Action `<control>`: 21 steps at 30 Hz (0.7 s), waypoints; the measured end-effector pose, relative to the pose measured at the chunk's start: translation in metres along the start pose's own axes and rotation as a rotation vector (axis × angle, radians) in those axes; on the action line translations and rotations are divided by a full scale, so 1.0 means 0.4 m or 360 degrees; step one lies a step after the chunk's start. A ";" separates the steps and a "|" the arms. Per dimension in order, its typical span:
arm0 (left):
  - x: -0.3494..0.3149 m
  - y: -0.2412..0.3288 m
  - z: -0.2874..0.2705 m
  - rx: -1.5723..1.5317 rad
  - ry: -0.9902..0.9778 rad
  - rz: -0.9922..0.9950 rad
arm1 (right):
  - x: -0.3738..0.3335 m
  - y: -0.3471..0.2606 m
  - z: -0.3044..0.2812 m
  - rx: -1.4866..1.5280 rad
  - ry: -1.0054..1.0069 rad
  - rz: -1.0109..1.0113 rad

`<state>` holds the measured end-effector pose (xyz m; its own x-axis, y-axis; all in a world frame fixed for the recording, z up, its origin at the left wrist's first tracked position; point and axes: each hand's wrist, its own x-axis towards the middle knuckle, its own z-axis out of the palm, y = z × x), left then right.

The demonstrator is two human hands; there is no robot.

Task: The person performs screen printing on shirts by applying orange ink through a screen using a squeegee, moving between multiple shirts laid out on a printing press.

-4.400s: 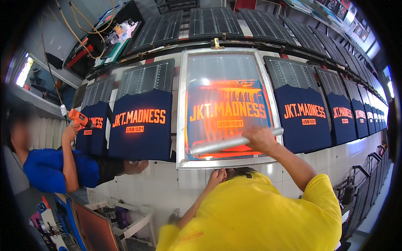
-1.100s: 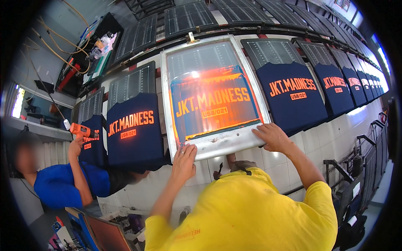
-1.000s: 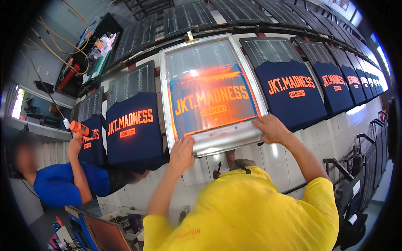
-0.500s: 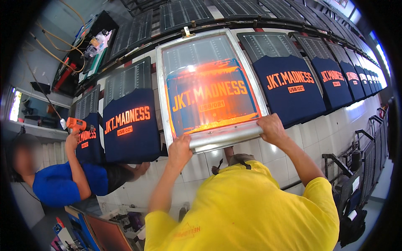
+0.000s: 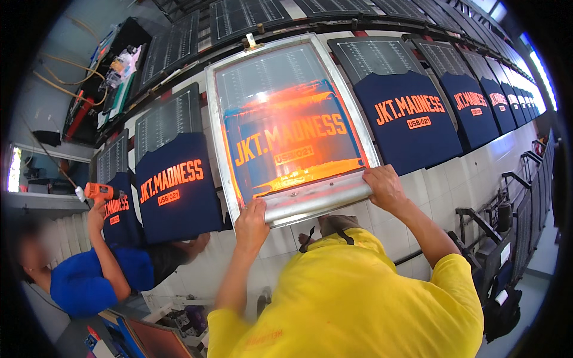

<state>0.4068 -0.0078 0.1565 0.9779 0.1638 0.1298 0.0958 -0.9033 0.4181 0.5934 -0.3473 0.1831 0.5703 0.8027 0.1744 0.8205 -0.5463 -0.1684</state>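
Note:
A squeegee with a long silver handle (image 5: 316, 200) lies across the near end of a silk screen, inside its metal frame (image 5: 216, 119). My left hand (image 5: 253, 225) is closed round the squeegee's left end, and my right hand (image 5: 385, 188) grips its right end. Wet fluorescent orange ink (image 5: 310, 174) sits in a band just beyond the squeegee blade. Over the mesh (image 5: 280, 136) the lettering of the design shows through, with orange smears along the sides and far part. Beneath the screen is a dark blue cloth on a black board.
Dark blue shirts with orange lettering lie on boards to the left (image 5: 173, 191) and right (image 5: 412, 119). At far left a co-worker in a blue shirt (image 5: 89, 277) holds an orange heat gun (image 5: 98, 191). Black racks (image 5: 477, 230) stand at right; tiled floor (image 5: 436, 197) runs below the boards.
The whole scene has shifted slightly left in view. The orange band beyond the squeegee looks broader. Both my hands keep their hold, and the co-worker still holds the heat gun.

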 end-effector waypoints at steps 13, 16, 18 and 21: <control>0.279 -0.135 0.064 0.0204 0.0186 0.0161 | 0.285 0.210 0.101 -0.0092 0.0043 -0.0101; 0.383 -0.169 0.063 0.0211 0.0170 0.0112 | 0.407 0.278 0.119 -0.0117 0.0056 -0.0143; 0.442 -0.180 0.056 0.0206 0.0157 0.0066 | 0.479 0.301 0.117 -0.0113 0.0015 -0.0115; 0.478 -0.199 0.053 0.0229 0.0132 -0.0007 | 0.543 0.318 0.104 -0.0097 -0.0086 -0.0070</control>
<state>0.5899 0.0872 0.1290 0.9593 0.1945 0.2048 0.1313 -0.9491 0.2863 0.8198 -0.2323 0.1591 0.5321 0.8371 0.1272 0.8465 -0.5226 -0.1019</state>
